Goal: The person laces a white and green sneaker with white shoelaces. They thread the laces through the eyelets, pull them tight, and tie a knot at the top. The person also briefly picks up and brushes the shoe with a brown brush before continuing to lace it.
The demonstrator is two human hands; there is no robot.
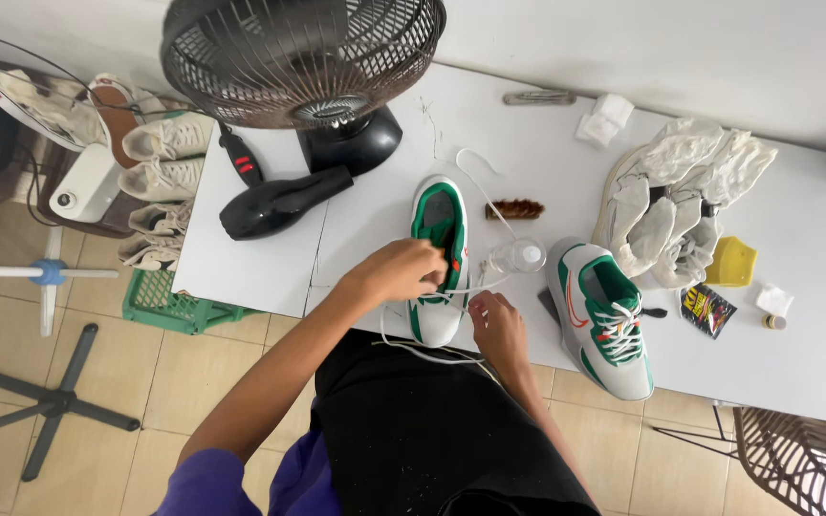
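A white and green sneaker (439, 229) lies on the white table (528, 153), toe toward me, its lace partly threaded. My left hand (402, 271) rests on the shoe's lace area and pinches the white shoelace (478, 191). My right hand (498, 326) sits at the table's front edge beside the toe, gripping another stretch of the same lace, which hangs in a loop below the table. A second matching sneaker (602, 315), fully laced, lies to the right.
A black fan (303, 57) and black hair dryer (279, 203) stand at the left. A small brown brush (515, 208), clear bottle (518, 256), white cloths (681, 196), yellow sponge (730, 263) and dark packet (706, 310) lie around. Shoes (160, 158) sit left of the table, above a green crate (169, 306).
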